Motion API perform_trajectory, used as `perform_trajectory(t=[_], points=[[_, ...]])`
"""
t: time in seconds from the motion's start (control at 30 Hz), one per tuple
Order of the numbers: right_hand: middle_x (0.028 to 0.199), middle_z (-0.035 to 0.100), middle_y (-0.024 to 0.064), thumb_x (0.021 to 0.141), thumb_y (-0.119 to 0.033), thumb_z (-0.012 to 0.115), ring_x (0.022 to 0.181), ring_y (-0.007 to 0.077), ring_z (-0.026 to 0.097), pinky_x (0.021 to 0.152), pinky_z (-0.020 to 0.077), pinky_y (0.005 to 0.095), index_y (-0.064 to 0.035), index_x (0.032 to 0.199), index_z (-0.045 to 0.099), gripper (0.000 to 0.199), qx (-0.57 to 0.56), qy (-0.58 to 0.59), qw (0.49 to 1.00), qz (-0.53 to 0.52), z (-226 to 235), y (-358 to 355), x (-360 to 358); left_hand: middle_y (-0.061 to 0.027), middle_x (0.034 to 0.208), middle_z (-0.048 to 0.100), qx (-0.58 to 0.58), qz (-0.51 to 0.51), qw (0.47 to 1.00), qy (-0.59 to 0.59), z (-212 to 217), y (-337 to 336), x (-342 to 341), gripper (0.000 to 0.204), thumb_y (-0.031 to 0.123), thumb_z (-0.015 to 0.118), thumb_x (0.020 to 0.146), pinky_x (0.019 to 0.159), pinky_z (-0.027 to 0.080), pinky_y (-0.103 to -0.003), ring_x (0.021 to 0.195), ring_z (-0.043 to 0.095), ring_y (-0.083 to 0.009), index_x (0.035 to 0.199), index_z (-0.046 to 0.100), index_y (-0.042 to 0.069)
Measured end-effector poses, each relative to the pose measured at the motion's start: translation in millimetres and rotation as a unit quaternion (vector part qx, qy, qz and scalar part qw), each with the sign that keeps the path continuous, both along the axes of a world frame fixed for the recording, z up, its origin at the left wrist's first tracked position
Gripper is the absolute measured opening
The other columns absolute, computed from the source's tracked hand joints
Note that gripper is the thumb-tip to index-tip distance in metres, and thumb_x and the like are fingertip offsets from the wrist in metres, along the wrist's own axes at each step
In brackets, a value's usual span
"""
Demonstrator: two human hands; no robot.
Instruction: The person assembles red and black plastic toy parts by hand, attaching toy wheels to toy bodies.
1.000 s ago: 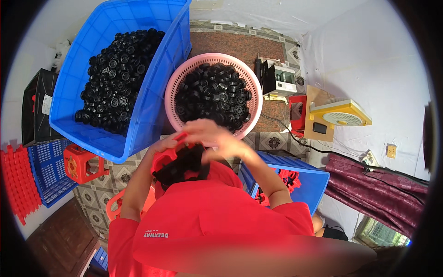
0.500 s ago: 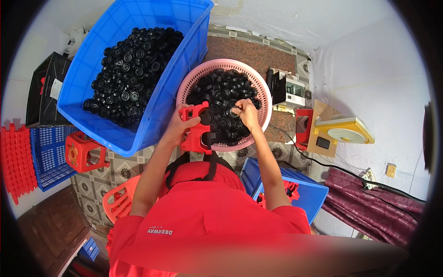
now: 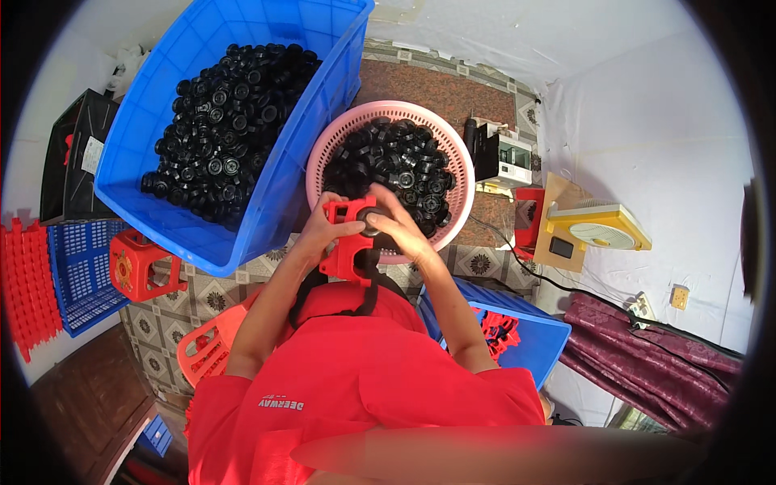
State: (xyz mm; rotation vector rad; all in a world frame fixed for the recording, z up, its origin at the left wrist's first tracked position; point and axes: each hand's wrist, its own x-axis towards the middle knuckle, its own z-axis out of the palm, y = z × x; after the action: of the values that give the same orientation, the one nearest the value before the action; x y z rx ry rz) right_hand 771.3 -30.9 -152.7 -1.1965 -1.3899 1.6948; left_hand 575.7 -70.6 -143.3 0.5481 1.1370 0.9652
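Item: red plastic frame (image 3: 346, 236), centre of the frame, held upright over the near rim of the pink basket (image 3: 323, 162).

Left hand (image 3: 322, 230): closed around the frame's left side, fingers wrapped on it.

Right hand (image 3: 396, 225): closed over a black wheel (image 3: 372, 217), pressing it against the frame's upper right part. Both hands meet at the frame, touching or nearly so.

Stock: the pink basket, centre top, is filled with loose black wheels. The large blue tub (image 3: 271, 194), upper left, holds many more of the same.

Surroundings: a small red stool (image 3: 139, 263) at left, below the tub; a blue crate (image 3: 77, 275) and red plastic pieces (image 3: 24, 283) at the far left edge; a second blue bin (image 3: 533, 339) with red parts at lower right; a yellow scale (image 3: 602, 230) at right; a small grey machine (image 3: 501, 158) right of the basket. The floor (image 3: 202, 299) is patterned tile.

Handling note: the fit probably goes best with the frame gripped firmly near the socket, the wheel held square to it and pushed straight in with the thumb. A tilted wheel could jam or slip. Whether it is seated cannot be told; the fingers cover the joint.
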Motion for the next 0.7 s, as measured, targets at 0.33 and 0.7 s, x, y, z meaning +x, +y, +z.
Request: perform_trajectory(t=[0.33,0.7], points=[[0.113,0.064,0.007,0.09,-0.012,0.06,0.104,0.0137,0.059,0.092,0.0474,0.0293,0.0006,0.131,0.052,0.044,-0.085,0.069,0.99,0.089,-6.3,-3.7,-0.8,-0.0112,0.116,0.054,-0.052,0.047,0.998,0.006,-10.6,-30.8,6.8,0.079,0.009,0.085,0.066,0.083,0.053,-0.033,0.098,0.061,-0.0193,0.129,0.036,0.009],[0.097,0.063,0.0173,0.08,-0.025,0.073,0.091,0.0346,0.062,0.078,0.0505,0.043,-0.0043,0.102,0.068,0.031,0.264,-0.393,0.88,-0.032,-139.2,122.8,-30.0,-0.0119,0.114,0.053,-0.057,0.203,0.976,-0.051,-3.2,-10.2,14.5,0.07,0.005,0.081,0.072,0.088,0.054,-0.036,0.103,0.06,-0.0218,0.125,0.036,0.005]])
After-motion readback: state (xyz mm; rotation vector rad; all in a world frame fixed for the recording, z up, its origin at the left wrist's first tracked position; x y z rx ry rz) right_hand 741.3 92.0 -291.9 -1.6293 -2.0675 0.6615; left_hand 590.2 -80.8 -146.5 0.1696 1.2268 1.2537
